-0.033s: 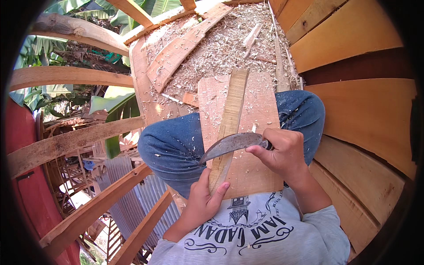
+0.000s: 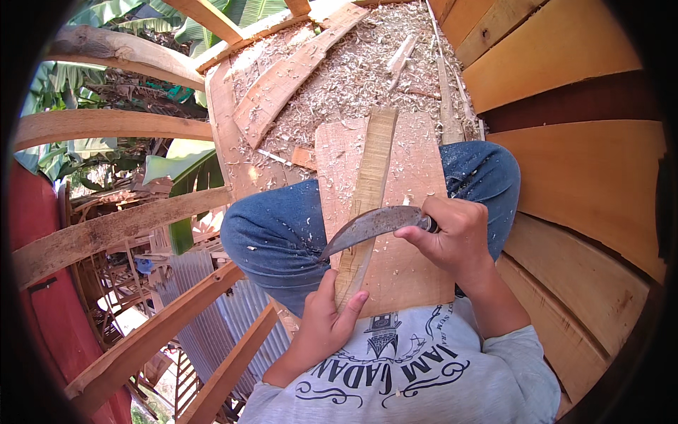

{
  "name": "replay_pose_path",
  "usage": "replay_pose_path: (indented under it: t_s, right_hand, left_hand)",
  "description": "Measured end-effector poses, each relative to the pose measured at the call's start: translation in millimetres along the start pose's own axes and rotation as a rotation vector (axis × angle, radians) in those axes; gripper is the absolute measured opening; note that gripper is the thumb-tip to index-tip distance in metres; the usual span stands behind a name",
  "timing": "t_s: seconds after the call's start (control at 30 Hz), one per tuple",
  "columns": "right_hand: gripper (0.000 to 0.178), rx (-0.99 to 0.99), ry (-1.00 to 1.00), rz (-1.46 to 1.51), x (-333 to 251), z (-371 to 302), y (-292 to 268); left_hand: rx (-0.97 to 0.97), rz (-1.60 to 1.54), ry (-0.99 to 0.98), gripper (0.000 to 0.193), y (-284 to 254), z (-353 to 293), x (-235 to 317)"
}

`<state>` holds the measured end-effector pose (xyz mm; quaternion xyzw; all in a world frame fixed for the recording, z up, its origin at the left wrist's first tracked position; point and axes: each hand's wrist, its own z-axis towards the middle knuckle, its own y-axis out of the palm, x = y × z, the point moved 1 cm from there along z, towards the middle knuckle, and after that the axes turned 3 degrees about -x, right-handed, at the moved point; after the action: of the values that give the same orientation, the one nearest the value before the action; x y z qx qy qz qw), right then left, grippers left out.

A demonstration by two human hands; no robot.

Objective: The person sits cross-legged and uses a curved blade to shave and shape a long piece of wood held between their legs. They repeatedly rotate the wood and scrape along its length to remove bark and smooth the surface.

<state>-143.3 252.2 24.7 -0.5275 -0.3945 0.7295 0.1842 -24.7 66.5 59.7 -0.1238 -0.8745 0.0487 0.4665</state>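
My left hand (image 2: 330, 316) grips the near end of a long, narrow strip of wood (image 2: 375, 159), thumb on one side and fingers on the other. The strip slants away over a flat wooden board (image 2: 417, 169) that rests across my lap. In my right hand (image 2: 459, 237) is the dark handle of a curved knife (image 2: 371, 226), the thumb pressed near the base of the blade. Its broad grey blade lies crosswise over the strip, just beyond my left hand, with the tip pointing left.
Curled wood shavings (image 2: 339, 85) cover the floor ahead, with a longer plank (image 2: 289, 81) lying among them. Wooden rails (image 2: 120, 226) with gaps run along the left, above corrugated sheets (image 2: 187, 304) lower down. A wall of wooden boards (image 2: 579, 184) stands close on the right.
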Motion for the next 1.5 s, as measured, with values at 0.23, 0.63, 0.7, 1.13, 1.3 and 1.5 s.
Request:
replay_pose_path:
  t_s: [0.23,0.63,0.7,1.13,1.3,1.5]
  right_hand:
    - [0.064,0.147,-0.045,-0.140,33.9,28.4,-5.2]
    - [0.066,0.232,0.079,-0.237,45.0,43.7,-13.0]
    - [0.066,0.229,0.088,-0.255,44.8,43.7,-12.7]
    - [0.057,0.097,0.102,-0.033,33.7,12.5,-31.4]
    - [0.054,0.102,0.017,-0.061,12.4,5.9,-19.0]
    - [0.066,0.302,0.451,-0.055,81.9,40.8,-37.8]
  left_hand:
    - [-0.007,0.122,0.020,0.034,2.4,-6.8,3.3]
    - [-0.032,0.005,0.042,0.034,3.5,-0.5,-9.5]
    - [-0.016,-0.017,0.033,0.031,5.0,-0.8,-9.1]
    - [0.070,-0.183,-0.080,0.027,-5.7,-2.4,-22.6]
    - [-0.047,-0.095,0.024,0.030,7.9,-4.8,-7.9]
    - [-0.333,0.167,0.178,0.025,15.4,-22.5,11.0]
